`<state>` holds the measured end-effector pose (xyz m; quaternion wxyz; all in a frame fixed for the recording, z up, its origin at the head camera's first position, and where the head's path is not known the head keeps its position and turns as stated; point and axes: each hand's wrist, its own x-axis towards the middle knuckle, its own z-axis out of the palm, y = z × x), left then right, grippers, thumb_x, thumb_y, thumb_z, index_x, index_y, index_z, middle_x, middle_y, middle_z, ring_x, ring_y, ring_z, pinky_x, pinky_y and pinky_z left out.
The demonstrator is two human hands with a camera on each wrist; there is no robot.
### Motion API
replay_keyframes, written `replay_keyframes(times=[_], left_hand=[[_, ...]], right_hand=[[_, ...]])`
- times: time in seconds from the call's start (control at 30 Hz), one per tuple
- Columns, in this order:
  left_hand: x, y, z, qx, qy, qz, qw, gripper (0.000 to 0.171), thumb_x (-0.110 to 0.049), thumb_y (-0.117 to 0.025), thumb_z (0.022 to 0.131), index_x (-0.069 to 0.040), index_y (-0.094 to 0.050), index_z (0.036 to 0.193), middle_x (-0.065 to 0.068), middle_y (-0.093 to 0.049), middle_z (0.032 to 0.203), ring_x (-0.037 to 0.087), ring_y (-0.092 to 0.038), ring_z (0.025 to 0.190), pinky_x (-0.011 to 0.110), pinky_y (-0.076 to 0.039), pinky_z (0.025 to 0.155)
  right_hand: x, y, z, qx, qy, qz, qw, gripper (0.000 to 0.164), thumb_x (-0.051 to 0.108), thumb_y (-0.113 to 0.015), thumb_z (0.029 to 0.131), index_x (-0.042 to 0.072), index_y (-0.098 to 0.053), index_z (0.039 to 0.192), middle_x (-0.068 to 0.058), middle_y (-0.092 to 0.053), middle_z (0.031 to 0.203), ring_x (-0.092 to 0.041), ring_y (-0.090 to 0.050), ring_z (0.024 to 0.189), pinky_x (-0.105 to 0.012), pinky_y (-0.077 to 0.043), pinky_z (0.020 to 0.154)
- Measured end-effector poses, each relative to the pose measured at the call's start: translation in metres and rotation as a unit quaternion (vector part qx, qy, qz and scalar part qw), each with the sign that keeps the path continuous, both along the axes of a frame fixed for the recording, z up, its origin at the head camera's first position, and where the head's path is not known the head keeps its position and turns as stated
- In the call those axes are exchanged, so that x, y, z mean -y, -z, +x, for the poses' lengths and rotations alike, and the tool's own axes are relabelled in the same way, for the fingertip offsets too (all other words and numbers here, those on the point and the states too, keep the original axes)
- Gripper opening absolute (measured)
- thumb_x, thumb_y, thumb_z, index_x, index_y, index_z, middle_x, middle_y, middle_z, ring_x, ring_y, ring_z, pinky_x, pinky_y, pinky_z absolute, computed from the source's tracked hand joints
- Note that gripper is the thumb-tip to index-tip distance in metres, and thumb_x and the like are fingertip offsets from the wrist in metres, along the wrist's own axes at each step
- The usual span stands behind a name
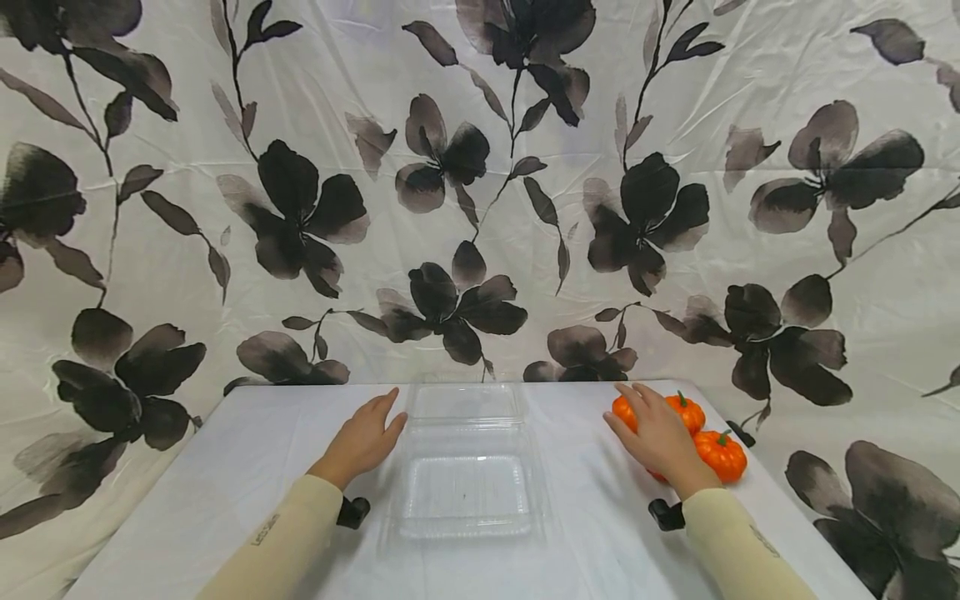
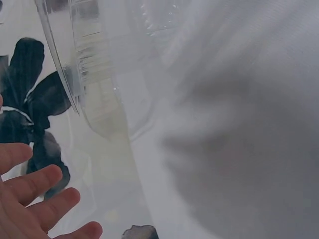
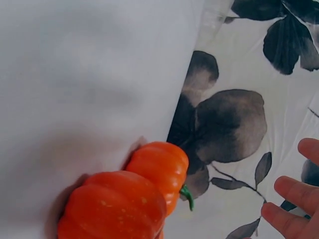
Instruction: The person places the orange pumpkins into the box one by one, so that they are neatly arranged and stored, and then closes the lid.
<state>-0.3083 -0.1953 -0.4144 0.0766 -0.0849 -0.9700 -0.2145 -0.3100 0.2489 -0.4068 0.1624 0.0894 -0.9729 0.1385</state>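
A clear plastic clamshell container (image 1: 465, 492) lies with its lid (image 1: 465, 403) folded back in the middle of the white table. Left of it, my left hand (image 1: 362, 439) hovers with fingers spread and nothing in them; the left wrist view shows those fingers (image 2: 55, 199) apart from the container's edge (image 2: 75, 64). On the right side are several small orange pumpkins (image 1: 722, 456) with green stems. My right hand (image 1: 660, 439) is over them, partly hiding some, its fingers extended. In the right wrist view two pumpkins (image 3: 114, 206) show, with the fingertips (image 3: 286, 191) off to their right.
The white table (image 1: 247, 467) ends at its back against a hanging cloth (image 1: 465, 208) printed with dark flowers. The cloth also runs along both sides. A dark wrist camera (image 1: 354, 512) sits under the left cuff and another (image 1: 666, 514) under the right.
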Motion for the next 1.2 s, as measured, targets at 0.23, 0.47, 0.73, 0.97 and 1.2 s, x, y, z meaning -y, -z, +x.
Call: replay_keyframes(times=[0.23,0.47,0.73,0.97,1.2], left_hand=[[0.002,0.009,-0.002,0.020,0.001,0.030,0.9993,0.060,-0.035,-0.036,0.103,-0.002,-0.028,0.151,0.026,-0.038,0.150,0.044,-0.035,0.138,0.058,-0.031,0.112],[0.001,0.012,0.003,0.030,0.000,0.051,0.9982,0.058,-0.033,-0.037,0.103,-0.002,-0.030,0.151,0.027,-0.038,0.149,0.045,-0.036,0.137,0.059,-0.031,0.111],[0.001,0.018,0.007,0.045,0.000,0.071,0.9965,0.057,-0.033,-0.036,0.103,-0.003,-0.030,0.151,0.026,-0.040,0.149,0.045,-0.036,0.138,0.060,-0.031,0.111],[0.001,0.023,0.009,0.053,0.003,0.085,0.9949,0.057,-0.032,-0.038,0.102,-0.004,-0.031,0.151,0.027,-0.046,0.144,0.044,-0.041,0.134,0.060,-0.033,0.109],[-0.001,0.026,0.013,0.067,0.002,0.097,0.9931,0.056,-0.030,-0.039,0.102,-0.005,-0.030,0.151,0.026,-0.047,0.143,0.045,-0.042,0.134,0.061,-0.034,0.108]], right_hand=[[-0.006,0.003,0.004,-0.009,-0.004,0.000,1.000,0.069,0.058,-0.048,0.094,0.015,-0.040,0.147,-0.023,-0.039,0.147,-0.047,-0.042,0.130,-0.069,-0.033,0.103],[-0.013,0.007,0.007,-0.008,-0.004,-0.001,1.000,0.070,0.058,-0.049,0.093,0.015,-0.039,0.146,-0.024,-0.039,0.146,-0.048,-0.042,0.129,-0.070,-0.033,0.103],[-0.022,0.012,0.011,0.001,0.006,-0.003,1.000,0.065,0.049,-0.056,0.092,0.016,-0.039,0.146,-0.023,-0.040,0.146,-0.048,-0.040,0.130,-0.072,-0.032,0.101],[-0.027,0.012,0.016,0.019,0.018,-0.005,1.000,0.067,0.046,-0.057,0.092,0.012,-0.038,0.147,-0.027,-0.038,0.146,-0.051,-0.039,0.130,-0.073,-0.033,0.100],[-0.036,0.018,0.016,0.037,0.026,-0.039,0.998,0.068,0.044,-0.058,0.092,0.009,-0.039,0.146,-0.024,-0.039,0.146,-0.049,-0.040,0.129,-0.071,-0.032,0.102]])
